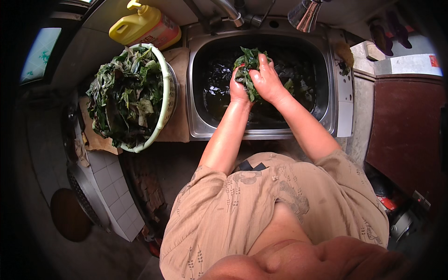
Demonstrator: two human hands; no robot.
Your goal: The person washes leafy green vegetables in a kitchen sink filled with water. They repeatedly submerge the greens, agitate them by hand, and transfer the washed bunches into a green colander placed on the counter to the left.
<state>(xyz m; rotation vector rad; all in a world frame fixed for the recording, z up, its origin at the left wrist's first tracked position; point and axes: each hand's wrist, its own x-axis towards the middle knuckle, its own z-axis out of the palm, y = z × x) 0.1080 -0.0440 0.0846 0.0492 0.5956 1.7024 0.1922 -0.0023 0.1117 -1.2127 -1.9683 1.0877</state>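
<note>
Both my hands are over a stainless steel sink [191, 119] holding dark water. A bunch of wet leafy greens [250, 57] is gripped between them. My left hand [239, 87] cups the bunch from the left, with its fingers partly hidden by the leaves. My right hand [268, 80] presses it from the right, thumb towards the left hand. More leaves float in the water around them. On the left of the sink, a pale green plastic basket [166, 91] is heaped with dark, wilted leaves [126, 94].
A yellow pump bottle [140, 28] stands behind the basket. The metal faucet [232, 14] reaches over the sink's back edge. A brown board [177, 105] lies between basket and sink. At the right rim is a yellowish sponge-like item [343, 54].
</note>
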